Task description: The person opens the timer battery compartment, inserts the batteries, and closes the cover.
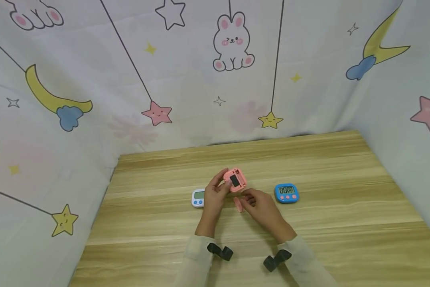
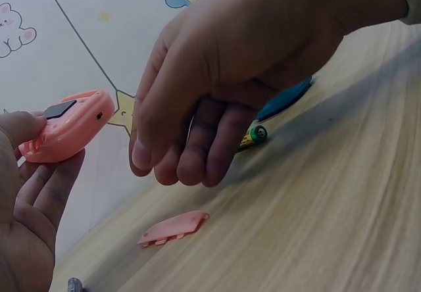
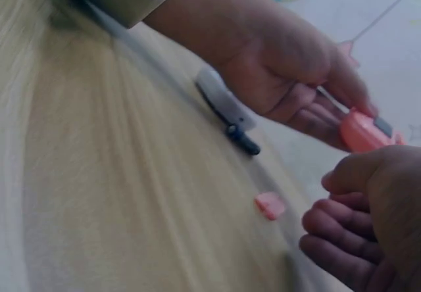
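My left hand (image 1: pixel 214 198) grips a pink timer (image 1: pixel 239 185), thumb across its back, where a dark rectangle shows. That timer (image 2: pixel 69 129) is tilted above the table in the left wrist view. A small pink cover (image 2: pixel 174 229) lies on the table, apart from the timer. My right hand (image 1: pixel 264 209) is just right of the timer and over the cover's side. Its fingers (image 2: pixel 191 164) hang loosely curled, and nothing shows between them; in the right wrist view, the thumb stands apart from the other fingers.
A white timer (image 1: pixel 198 203) stands left of my left hand, partly hidden, with a dark battery-like cylinder (image 3: pixel 243 141) beside it. To the right is a blue timer (image 1: pixel 286 199); a green-and-gold battery (image 2: pixel 257 135) lies near it. A printed curtain (image 1: pixel 186 83) borders the wooden table (image 1: pixel 146 227).
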Demonstrator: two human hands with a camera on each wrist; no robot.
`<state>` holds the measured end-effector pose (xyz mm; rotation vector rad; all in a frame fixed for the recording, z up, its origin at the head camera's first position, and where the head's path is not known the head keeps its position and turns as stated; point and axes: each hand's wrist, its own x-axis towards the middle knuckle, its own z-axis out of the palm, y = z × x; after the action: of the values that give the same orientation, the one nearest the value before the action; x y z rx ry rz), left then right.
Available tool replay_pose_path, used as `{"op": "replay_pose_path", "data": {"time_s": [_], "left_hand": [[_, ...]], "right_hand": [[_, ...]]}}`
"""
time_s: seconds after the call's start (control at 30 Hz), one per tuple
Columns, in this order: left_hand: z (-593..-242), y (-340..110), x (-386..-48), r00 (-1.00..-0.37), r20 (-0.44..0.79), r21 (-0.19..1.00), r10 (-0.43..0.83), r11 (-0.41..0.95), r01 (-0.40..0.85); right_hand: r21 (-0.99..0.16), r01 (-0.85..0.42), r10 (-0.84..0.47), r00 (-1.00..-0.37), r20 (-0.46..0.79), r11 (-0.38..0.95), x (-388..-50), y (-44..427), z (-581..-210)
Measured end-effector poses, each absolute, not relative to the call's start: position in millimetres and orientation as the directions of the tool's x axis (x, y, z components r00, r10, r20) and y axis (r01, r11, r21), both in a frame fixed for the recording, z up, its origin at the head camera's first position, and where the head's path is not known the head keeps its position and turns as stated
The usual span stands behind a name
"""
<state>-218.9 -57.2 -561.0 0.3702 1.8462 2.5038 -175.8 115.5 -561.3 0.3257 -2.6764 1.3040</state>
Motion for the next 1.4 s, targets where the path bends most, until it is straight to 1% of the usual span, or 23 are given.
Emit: {"op": "replay_pose_path", "data": {"time_s": [0.13, 0.23, 0.33, 0.47, 0.57, 0.8, 1.0, 1.27, 1.4], "left_hand": [[-563, -57, -219, -0.972, 0.187, 0.944, 0.143, -0.299, 0.137], [-564, -56, -220, -0.968, 0.204, 0.941, 0.144, -0.301, 0.153], [-564, -56, -220, -0.965, 0.217, 0.938, 0.15, -0.307, 0.163], [-565, -55, -220, -0.966, 0.21, 0.94, 0.154, -0.303, 0.156], [-565, -55, -220, -0.968, 0.2, 0.944, 0.153, -0.295, 0.148], [-565, -56, -220, -0.968, 0.202, 0.941, 0.15, -0.302, 0.15], [-564, -56, -219, -0.967, 0.207, 0.942, 0.149, -0.297, 0.156], [-564, -56, -220, -0.966, 0.213, 0.941, 0.144, -0.298, 0.163], [-563, -56, -219, -0.968, 0.2, 0.944, 0.153, -0.293, 0.149]], "right_hand": [[-0.761, -0.237, -0.148, -0.972, 0.185, 0.604, -175, 121, -553], [-0.741, -0.239, -0.167, -0.971, 0.172, 0.627, -176, 127, -548], [-0.701, -0.286, -0.191, -0.958, 0.212, 0.653, -177, 135, -544], [-0.629, -0.385, -0.231, -0.921, 0.315, 0.675, -178, 144, -540], [-0.582, -0.427, -0.263, -0.9, 0.348, 0.692, -179, 150, -538], [-0.469, -0.428, -0.332, -0.902, 0.277, 0.772, -182, 161, -537], [-0.382, -0.437, -0.371, -0.898, 0.236, 0.814, -180, 166, -537], [-0.308, -0.387, -0.347, -0.921, 0.179, 0.869, -175, 162, -537], [-0.298, -0.37, -0.341, -0.929, 0.145, 0.88, -171, 159, -538]]}}
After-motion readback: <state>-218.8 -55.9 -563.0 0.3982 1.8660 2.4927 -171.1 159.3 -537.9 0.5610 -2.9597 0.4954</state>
